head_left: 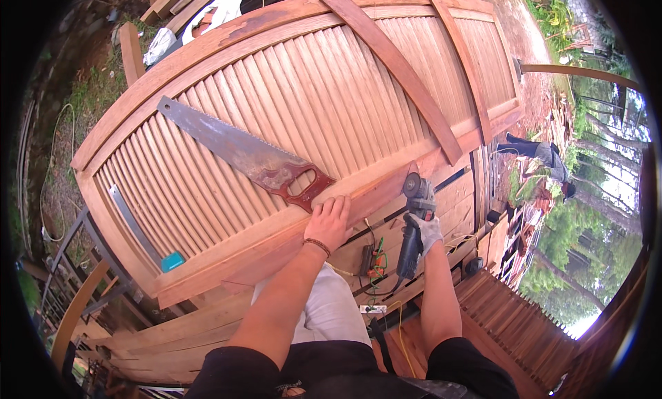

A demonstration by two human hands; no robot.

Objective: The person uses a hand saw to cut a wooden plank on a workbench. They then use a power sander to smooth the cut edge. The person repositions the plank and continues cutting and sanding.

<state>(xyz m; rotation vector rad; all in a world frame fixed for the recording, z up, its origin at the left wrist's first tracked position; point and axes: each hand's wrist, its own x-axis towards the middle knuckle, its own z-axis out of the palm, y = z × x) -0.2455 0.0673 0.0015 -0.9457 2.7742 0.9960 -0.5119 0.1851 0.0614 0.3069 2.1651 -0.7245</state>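
A large louvered wooden shutter panel (pixel 227 223) with a curved frame lies across in front of me. My left hand (pixel 329 224) rests on its near edge strip (pixel 276 251), fingers lying over the wood, holding nothing. Just beyond those fingers, a handsaw (pixel 234 147) with a brown handle lies on the slats. My right hand (pixel 429 232), in a pale glove, is closed round an angle grinder (pixel 411 251). The grinder's disc (pixel 412 185) is at the strip's near edge; whether it touches the wood I cannot tell.
Two loose wooden strips (pixel 393 75) (pixel 463 61) cross the panel's right part. A try square (pixel 172 261) with a teal handle lies at its left end. Below are a power strip (pixel 373 308), cords and an orange-and-black tool (pixel 376 261). Another person (pixel 545 157) bends over at the far right.
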